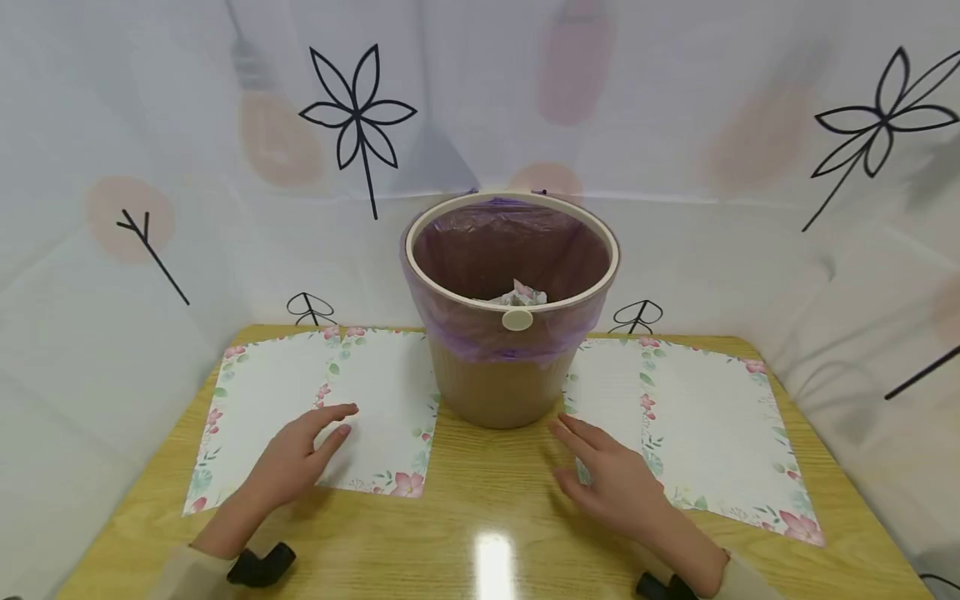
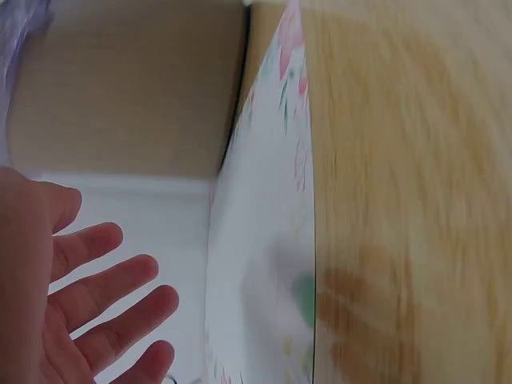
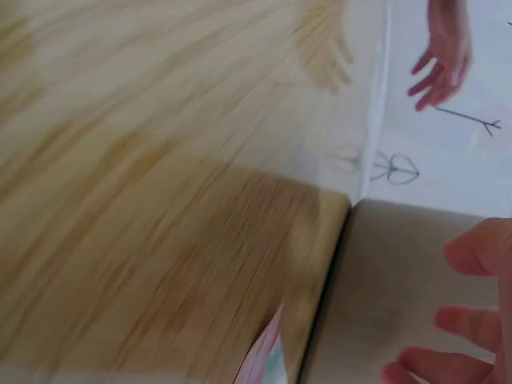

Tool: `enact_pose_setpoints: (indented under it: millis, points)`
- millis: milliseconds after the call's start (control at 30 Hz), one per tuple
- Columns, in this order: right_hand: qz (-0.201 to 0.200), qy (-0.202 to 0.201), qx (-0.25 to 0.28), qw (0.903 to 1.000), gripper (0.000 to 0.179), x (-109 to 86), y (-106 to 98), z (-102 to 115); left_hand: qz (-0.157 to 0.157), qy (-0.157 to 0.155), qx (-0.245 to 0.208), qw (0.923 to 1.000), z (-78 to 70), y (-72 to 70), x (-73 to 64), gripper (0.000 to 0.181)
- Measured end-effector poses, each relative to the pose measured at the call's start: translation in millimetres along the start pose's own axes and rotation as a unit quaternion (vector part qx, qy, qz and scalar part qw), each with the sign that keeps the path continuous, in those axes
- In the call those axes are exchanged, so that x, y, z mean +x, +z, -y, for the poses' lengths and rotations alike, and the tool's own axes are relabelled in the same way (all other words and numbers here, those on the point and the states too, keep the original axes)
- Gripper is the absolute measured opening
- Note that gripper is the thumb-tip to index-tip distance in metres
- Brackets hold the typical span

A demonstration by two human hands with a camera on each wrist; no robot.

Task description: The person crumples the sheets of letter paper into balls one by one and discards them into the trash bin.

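A person's two bare hands are poised above a wood-grain surface [image 1: 465,500], on either side of a tan bin [image 1: 495,392] standing upright near the back edge. The left hand [image 1: 296,454], its fingers parted and its grip loose and wide, hovers over the left floral paper [image 1: 382,404], holding nothing. The right hand [image 1: 611,479], its fingers extended and thumb set apart in a similarly relaxed, unfilled grip, is just beside the bin's base, near the inner edge of the right floral paper [image 1: 720,433]; whether its fingertips touch the bin cannot be told. The bin stands between the two papers, both white and bordered with pink blooms and green leaves. A translucent purple liner [image 1: 465,329] folds over the bin's mouth and drapes down its outside, beneath a cream rim [image 1: 450,293] with an oval tab [image 1: 517,321] at the front. Inside lies a crumpled paper [image 1: 528,295] with a floral print, its lower part hidden by the near wall. Beige sleeves [image 1: 183,575] and dark devices [image 1: 262,565] show at the wrists. Behind, a pale backdrop [image 1: 480,67] carries black-outlined flowers and sprigs, while light glints off the front of the surface.
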State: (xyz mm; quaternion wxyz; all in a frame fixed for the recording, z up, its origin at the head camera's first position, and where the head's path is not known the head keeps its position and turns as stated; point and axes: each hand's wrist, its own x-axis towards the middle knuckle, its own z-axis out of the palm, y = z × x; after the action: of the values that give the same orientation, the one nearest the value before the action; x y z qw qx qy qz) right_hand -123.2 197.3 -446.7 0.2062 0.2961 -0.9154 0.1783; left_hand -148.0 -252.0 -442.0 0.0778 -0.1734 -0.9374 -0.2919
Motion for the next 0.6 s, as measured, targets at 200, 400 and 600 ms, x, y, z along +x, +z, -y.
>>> enact_pose_setpoints:
  millis: [200,400,600]
  points:
    - [0.015,0.015,0.044,0.9988,0.044,11.0,12,10,-0.016,-0.061,-0.058,0.9964,28.9,-12.8,1.2,0.027]
    - [0.055,0.016,0.122,0.9909,0.037,26.7,27,18,0.007,-0.100,-0.184,0.9778,50.2,-22.5,2.4,0.032]
    - [0.108,0.042,0.204,0.9722,0.037,41.9,44,28,0.052,-0.134,-0.291,0.9458,61.8,-32.4,9.0,0.045]
